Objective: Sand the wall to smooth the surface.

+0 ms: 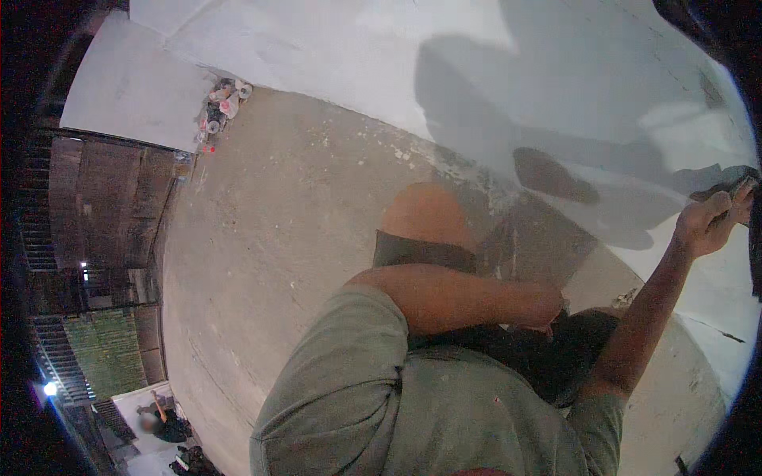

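My right hand point(708, 221) is raised at the far right, its fingers closed around a dark object point(721, 179). That object is up against the white wall point(673, 262); its exact kind is unclear. My left forearm crosses in front of my body. At its end, my left hand point(549, 312) is low over the dark shorts point(506, 357), near my right thigh. Its fingers are mostly hidden, so I cannot tell whether it holds anything. My bare left knee point(425, 211) is bent ahead of me.
White flecks point(405, 156) lie on the concrete floor point(256, 238) along the wall's base. Plastic bottles and litter point(225, 106) are heaped in the far corner. Another person point(169, 425) is by a white wall at lower left. Corrugated sheets point(104, 351) line the left side; shadows fall on the wall.
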`<state>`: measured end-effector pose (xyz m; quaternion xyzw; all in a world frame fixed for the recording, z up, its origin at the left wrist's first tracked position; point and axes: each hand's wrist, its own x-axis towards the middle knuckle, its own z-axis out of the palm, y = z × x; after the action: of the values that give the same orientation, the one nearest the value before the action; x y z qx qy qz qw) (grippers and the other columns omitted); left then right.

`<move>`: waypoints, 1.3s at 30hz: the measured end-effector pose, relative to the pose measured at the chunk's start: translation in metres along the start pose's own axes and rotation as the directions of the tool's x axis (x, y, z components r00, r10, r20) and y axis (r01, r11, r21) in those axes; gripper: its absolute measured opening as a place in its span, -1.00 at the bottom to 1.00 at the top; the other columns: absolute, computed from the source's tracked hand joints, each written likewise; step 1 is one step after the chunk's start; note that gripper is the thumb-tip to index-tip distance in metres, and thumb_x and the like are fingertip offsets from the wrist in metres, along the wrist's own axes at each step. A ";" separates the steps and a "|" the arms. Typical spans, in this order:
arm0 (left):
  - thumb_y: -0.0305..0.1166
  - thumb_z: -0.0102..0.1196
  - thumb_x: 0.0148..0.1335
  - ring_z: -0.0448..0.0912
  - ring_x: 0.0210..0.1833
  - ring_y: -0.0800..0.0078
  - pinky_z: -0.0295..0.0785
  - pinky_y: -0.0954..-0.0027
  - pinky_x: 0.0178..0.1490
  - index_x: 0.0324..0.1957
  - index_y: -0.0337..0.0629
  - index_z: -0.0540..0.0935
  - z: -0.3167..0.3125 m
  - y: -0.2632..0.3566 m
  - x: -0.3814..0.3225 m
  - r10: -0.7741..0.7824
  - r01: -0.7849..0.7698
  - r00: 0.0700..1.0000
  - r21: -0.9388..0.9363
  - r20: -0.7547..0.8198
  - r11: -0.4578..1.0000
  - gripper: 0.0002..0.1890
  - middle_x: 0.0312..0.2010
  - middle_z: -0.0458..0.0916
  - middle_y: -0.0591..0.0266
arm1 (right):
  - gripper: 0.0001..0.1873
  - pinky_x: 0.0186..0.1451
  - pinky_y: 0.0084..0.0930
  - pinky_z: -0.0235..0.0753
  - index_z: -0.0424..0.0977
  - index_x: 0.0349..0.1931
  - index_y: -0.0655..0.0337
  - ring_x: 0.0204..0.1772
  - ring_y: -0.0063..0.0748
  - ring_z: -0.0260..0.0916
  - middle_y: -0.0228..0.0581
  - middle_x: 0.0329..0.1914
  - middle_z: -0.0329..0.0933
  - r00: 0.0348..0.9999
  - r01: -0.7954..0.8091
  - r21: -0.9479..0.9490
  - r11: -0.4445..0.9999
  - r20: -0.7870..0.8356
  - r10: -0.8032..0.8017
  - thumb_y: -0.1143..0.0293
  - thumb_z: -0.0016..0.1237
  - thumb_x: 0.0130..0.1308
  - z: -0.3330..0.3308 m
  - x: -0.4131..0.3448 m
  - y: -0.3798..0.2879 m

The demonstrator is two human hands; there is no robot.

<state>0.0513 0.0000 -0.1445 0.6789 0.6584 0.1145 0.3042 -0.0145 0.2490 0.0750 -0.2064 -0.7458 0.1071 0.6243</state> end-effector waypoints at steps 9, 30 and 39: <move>-0.11 0.14 0.13 0.60 -0.03 -0.02 0.14 -0.47 0.15 -0.06 -0.04 0.67 -0.028 0.013 -0.024 0.041 -0.032 0.999 0.255 -0.031 0.966 -0.62 -0.14 0.66 0.05 | -0.36 0.41 -0.28 0.24 0.20 0.42 0.11 0.42 -0.14 0.23 -0.04 0.40 0.28 0.997 0.072 -0.139 0.988 0.051 -0.065 -0.08 -0.55 0.54 -0.003 -0.008 0.003; 0.25 0.11 0.09 0.45 0.24 -0.05 0.01 -0.40 0.34 0.29 -0.09 0.42 -0.049 0.016 -0.015 -0.090 0.070 0.964 0.091 0.249 0.993 -0.17 0.19 0.48 -0.08 | -0.36 0.43 -0.24 0.24 0.25 0.39 0.08 0.42 -0.04 0.24 -0.09 0.42 0.28 0.970 0.239 -0.167 0.957 -0.008 -0.244 -0.11 -0.58 0.53 -0.001 -0.005 -0.010; 0.03 0.22 0.07 0.63 -0.03 -0.06 0.14 -0.35 0.28 0.13 -0.24 0.52 -0.037 0.016 -0.006 -0.186 0.129 0.934 0.197 0.306 0.972 -0.33 -0.11 0.67 -0.01 | -0.39 0.34 -0.25 0.34 0.28 0.34 0.22 0.33 -0.08 0.33 -0.01 0.36 0.33 0.971 0.236 -0.103 0.966 -0.016 -0.239 -0.04 -0.47 0.54 -0.001 -0.010 0.002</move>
<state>0.0433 0.0044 -0.1053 0.6572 0.6598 -0.0806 0.3553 -0.0117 0.2465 0.0650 -0.1480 -0.7607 -0.0089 0.6319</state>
